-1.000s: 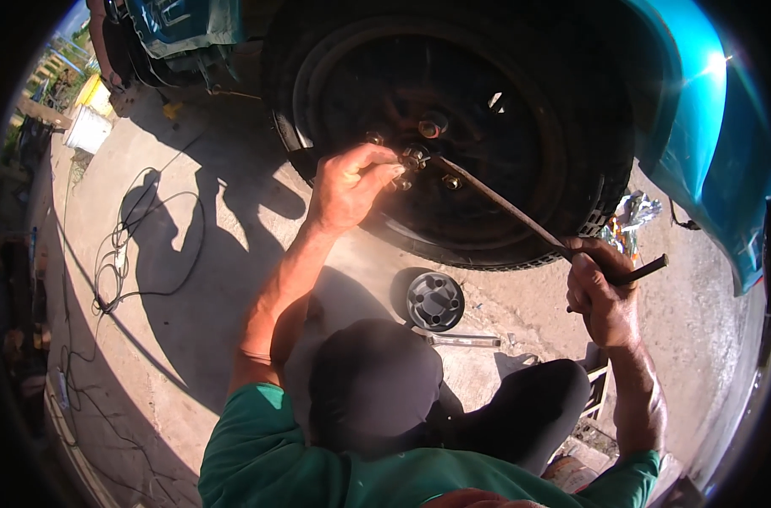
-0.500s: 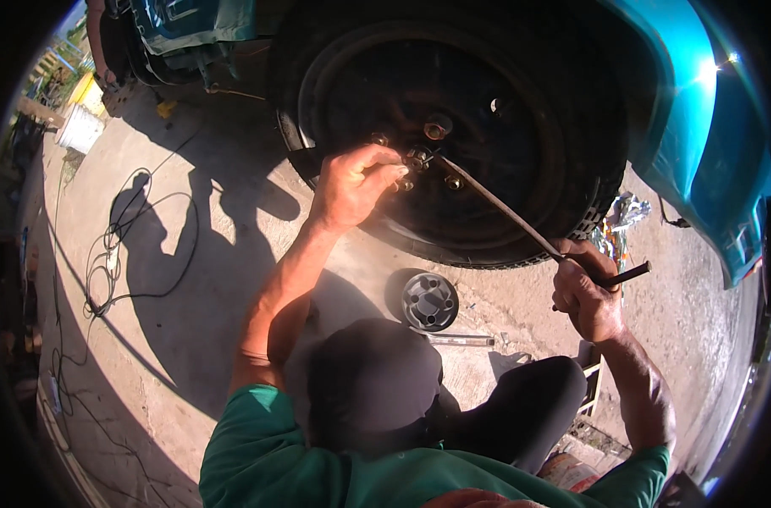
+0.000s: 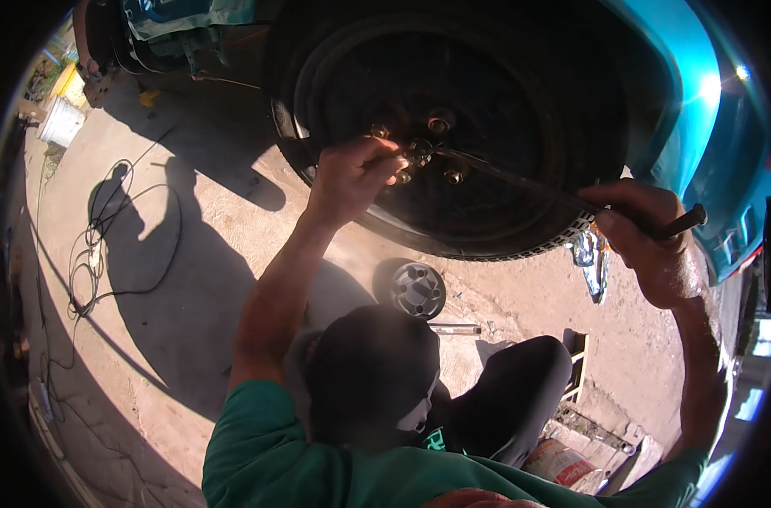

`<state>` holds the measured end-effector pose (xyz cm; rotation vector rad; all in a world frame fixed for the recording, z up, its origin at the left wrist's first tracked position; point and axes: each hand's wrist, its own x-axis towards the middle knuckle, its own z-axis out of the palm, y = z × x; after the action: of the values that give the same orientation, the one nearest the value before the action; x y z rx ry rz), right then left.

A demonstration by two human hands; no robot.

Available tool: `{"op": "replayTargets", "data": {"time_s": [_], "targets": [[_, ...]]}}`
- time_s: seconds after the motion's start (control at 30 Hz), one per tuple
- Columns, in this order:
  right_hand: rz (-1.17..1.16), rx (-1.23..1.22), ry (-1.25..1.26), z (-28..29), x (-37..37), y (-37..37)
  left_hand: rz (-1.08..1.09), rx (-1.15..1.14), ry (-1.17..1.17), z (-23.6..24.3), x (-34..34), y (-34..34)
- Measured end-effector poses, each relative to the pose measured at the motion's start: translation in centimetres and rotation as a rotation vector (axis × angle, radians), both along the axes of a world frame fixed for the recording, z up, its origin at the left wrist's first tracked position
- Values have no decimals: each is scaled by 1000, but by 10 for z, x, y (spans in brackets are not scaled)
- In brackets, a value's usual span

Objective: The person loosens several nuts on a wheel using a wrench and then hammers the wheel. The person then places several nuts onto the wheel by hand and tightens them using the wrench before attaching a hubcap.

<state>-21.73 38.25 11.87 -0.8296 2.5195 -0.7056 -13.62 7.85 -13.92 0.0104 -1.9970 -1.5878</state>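
Over concrete (image 3: 504,292), the right hand (image 3: 652,245) grips 1 bar (image 3: 529,184) at 1 wheel (image 3: 487,89).

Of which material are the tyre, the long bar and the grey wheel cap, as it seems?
Tyre: black rubber, matte, judging by its blocky moulded tread. Long bar: probably steel, dull brown, being slim and rigid-looking. Grey wheel cap: perhaps moulded plastic, satin, with smooth round recesses; painted metal remains possible.

A short-sleeved green shirt (image 3: 394,472) is worn with dark trousers (image 3: 521,387).
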Motion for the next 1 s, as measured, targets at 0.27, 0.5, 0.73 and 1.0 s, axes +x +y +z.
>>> {"op": "replayTargets", "data": {"time_s": [0.27, 0.5, 0.73, 1.0], "targets": [[25, 50, 136, 28, 1, -31, -3, -108, 46, 5, -2, 5], [3, 69, 153, 34, 2, -32, 21, -107, 196, -5, -5, 11], [313, 16, 214, 27, 38, -31, 4, -134, 15, 22, 5, 3], [214, -29, 236, 21, 45, -20, 270, -306, 117, 41, 17, 30]]}}
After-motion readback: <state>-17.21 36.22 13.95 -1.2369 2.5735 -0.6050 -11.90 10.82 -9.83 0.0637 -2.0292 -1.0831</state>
